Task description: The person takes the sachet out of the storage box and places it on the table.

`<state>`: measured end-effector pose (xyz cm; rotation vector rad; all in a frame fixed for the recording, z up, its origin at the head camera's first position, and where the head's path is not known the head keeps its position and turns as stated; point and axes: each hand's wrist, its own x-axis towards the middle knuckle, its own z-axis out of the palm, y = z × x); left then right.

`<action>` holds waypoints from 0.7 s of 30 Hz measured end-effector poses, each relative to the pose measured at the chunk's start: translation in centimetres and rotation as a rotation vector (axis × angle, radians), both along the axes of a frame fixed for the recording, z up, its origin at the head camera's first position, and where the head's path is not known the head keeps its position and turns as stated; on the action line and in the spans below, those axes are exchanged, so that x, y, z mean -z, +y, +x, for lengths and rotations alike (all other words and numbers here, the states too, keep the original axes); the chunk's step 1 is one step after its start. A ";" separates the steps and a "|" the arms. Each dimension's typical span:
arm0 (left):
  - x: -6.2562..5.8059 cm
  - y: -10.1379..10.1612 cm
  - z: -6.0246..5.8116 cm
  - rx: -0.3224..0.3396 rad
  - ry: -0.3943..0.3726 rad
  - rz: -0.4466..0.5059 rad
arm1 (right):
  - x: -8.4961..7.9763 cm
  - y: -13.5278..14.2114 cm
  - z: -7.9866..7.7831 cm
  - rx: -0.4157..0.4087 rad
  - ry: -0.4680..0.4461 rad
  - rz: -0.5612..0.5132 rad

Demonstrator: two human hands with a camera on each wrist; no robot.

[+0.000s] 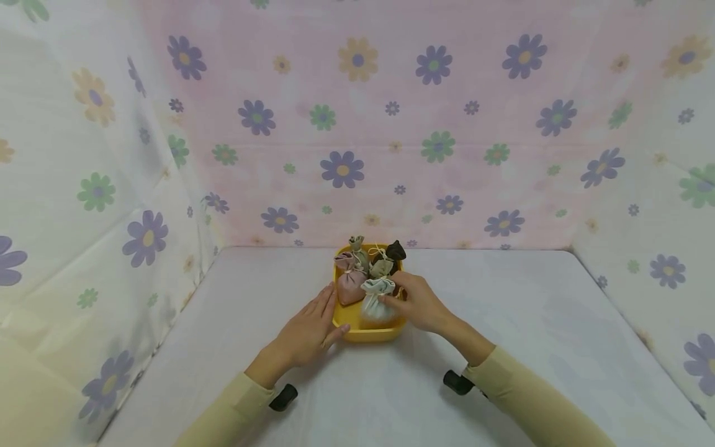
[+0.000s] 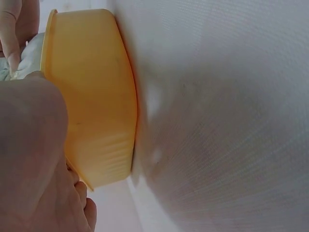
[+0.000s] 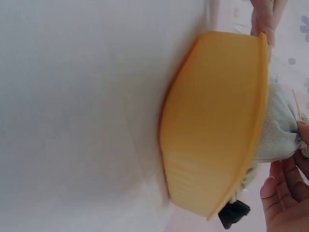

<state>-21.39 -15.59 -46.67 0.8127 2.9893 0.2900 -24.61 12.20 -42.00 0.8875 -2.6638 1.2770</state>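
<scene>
A yellow plastic tub (image 1: pixel 373 336) holds several small drawstring pouches. My right hand (image 1: pixel 421 303) pinches the gathered neck of a pale whitish pouch (image 1: pixel 377 309) at the tub's near right; its thumb and fingers on the neck show in the right wrist view. My left hand (image 1: pixel 307 329) rests against the tub's left side, fingers straight along the wall and thumb at the near rim. Beside the pale pouch lies a pink pouch (image 1: pixel 350 287). Behind are an olive-green pouch (image 1: pixel 357 251), a beige pouch (image 1: pixel 382 268) and a dark brown pouch (image 1: pixel 396 250).
The tub stands on a table with a white cloth (image 1: pixel 268 279), toward its far edge. A pink flowered curtain (image 1: pixel 380 186) hangs behind the table, with white flowered sheets (image 1: pixel 100 248) at both sides. Black wrist mounts (image 1: pixel 283 398) sit under both sleeves.
</scene>
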 end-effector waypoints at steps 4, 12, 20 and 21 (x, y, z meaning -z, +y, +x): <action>-0.2 0.1 0.1 0.010 0.019 -0.002 | -0.9 0.7 0.1 0.018 0.011 -0.006; -0.8 0.3 0.3 0.009 0.015 -0.040 | -2.2 2.3 0.0 0.034 0.061 -0.029; -0.4 0.4 0.3 0.002 0.035 -0.023 | -3.2 4.0 -0.2 0.055 0.039 -0.049; -0.3 0.4 0.4 0.002 0.037 -0.020 | -3.3 4.3 -0.3 0.064 0.039 -0.044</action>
